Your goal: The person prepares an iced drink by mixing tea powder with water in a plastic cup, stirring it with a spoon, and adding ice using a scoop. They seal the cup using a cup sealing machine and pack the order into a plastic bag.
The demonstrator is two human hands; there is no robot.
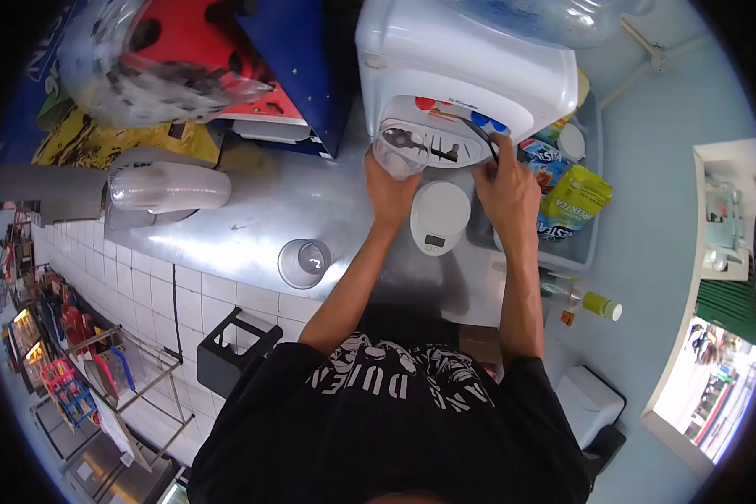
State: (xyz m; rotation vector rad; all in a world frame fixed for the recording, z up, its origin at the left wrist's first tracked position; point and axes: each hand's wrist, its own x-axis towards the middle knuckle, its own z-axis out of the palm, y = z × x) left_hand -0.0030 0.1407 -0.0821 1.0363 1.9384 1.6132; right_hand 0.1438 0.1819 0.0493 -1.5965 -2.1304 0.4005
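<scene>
My left hand [389,189] is wrapped round a clear plastic cup [401,149] in front of the white water dispenser [470,63]. The cup is near the dispenser's drip tray [454,149]. My right hand [506,178] grips a dark, thin utensil [479,130] that points up and left toward the dispenser's front. Between my forearms lies a white kitchen scale [440,214] with a small display facing me; nothing rests on it. Left of my left forearm, a clear empty-looking cup [304,262] stands on the metal counter [235,210].
At the right, a grey bin [592,239] holds drink-powder packets, among them a green pouch [576,197]. A white rounded appliance [170,186] stands at the left. Behind are a blue and red box [294,76] and plastic wrapping. A black stool [235,349] is below the counter.
</scene>
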